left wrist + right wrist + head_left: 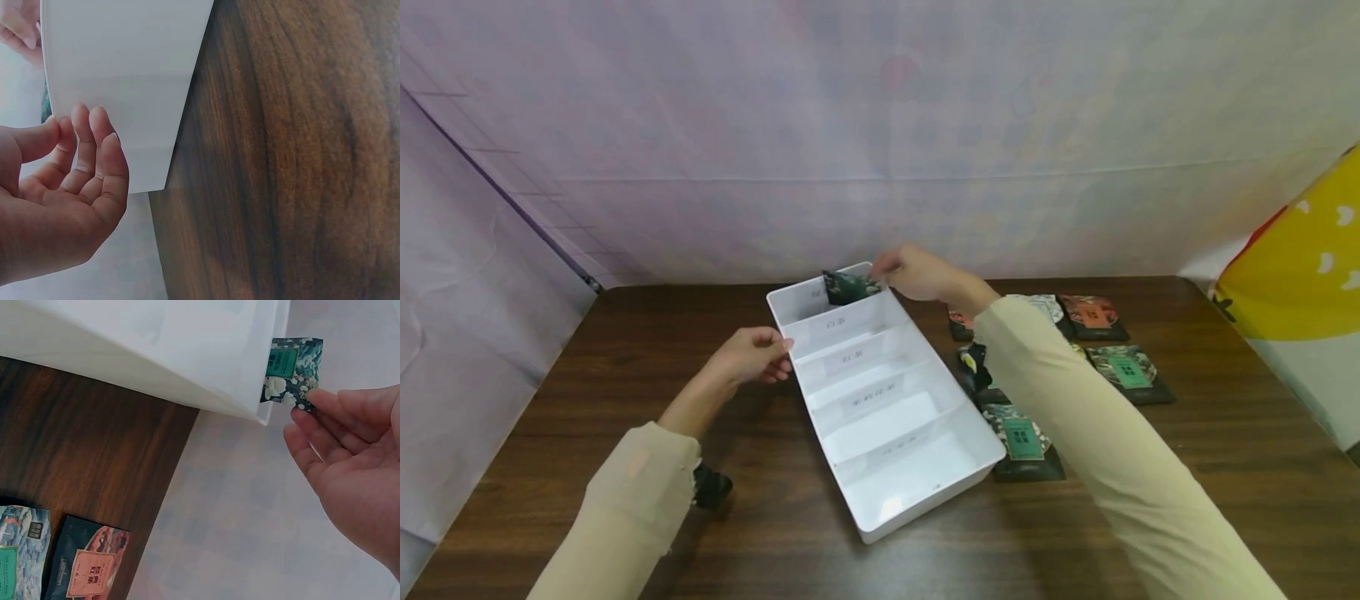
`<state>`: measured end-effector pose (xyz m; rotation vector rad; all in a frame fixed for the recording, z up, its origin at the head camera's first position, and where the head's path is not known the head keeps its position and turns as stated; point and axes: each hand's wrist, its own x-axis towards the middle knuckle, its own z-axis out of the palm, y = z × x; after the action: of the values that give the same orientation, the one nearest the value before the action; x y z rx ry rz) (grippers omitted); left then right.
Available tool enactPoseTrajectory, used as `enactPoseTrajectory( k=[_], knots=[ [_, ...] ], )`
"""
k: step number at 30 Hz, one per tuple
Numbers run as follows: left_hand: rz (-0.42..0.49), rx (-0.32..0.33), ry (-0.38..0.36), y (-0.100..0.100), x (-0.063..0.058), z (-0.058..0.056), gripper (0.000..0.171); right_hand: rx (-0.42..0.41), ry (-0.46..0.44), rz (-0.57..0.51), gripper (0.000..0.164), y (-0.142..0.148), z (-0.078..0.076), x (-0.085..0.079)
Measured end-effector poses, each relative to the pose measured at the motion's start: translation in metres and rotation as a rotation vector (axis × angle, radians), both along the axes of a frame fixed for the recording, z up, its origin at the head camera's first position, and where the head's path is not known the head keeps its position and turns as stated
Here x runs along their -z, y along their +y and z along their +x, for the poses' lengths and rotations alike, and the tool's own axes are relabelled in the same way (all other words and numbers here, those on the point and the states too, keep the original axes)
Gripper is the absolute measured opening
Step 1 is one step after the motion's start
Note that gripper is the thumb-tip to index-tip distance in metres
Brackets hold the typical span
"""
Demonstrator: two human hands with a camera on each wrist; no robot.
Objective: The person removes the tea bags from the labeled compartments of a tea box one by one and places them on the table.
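A long white divided box (917,467) stands at a slant on the table, with labelled cross walls between its compartments. At its left side, my left hand (748,357) pinches the rim between thumb and index finger, the other fingers bent loosely against the outer wall, as the left wrist view shows. My right hand (917,273) is at the far right corner. Its thumb and fingers pinch one corner of a dark green floral tea sachet (294,372). In the head view this sachet (848,288) stands partly inside the farthest compartment; its lower part is hidden.
Right of the box lie several more sachets, among them a green-labelled one (1024,442), another (1127,373) farther right and a red one (1092,315). The right sleeve covers some. A dark object (710,486) sits by the left cuff. A pale curtain (880,150) hangs behind the table.
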<state>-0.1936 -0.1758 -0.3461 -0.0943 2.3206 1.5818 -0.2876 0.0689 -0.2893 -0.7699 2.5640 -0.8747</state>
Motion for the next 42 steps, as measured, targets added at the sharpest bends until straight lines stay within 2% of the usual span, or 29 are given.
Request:
enactPoseTrajectory(
  k=[4,12,17,25,42],
  knots=[
    [0.006,0.001,0.001,0.000,0.000,0.000,0.017,0.019,0.019,-0.023,0.026,0.003,0.002,-0.007],
    [0.003,0.002,0.000,0.000,-0.001,0.000,0.017,-0.024,0.113,-0.104,0.023,0.010,0.009,-0.023],
    [0.001,-0.001,-0.010,0.000,-0.001,0.000,0.017,-0.007,0.124,-0.165,0.023,0.015,0.012,-0.031],
    [0.006,0.001,-0.011,0.000,0.000,0.000,0.016,-0.015,0.204,-0.219,0.022,0.028,0.020,-0.042],
    [0.015,0.007,-0.015,0.000,-0.002,0.001,0.016,0.046,0.185,-0.129,0.021,0.074,0.034,-0.045]
  ],
)
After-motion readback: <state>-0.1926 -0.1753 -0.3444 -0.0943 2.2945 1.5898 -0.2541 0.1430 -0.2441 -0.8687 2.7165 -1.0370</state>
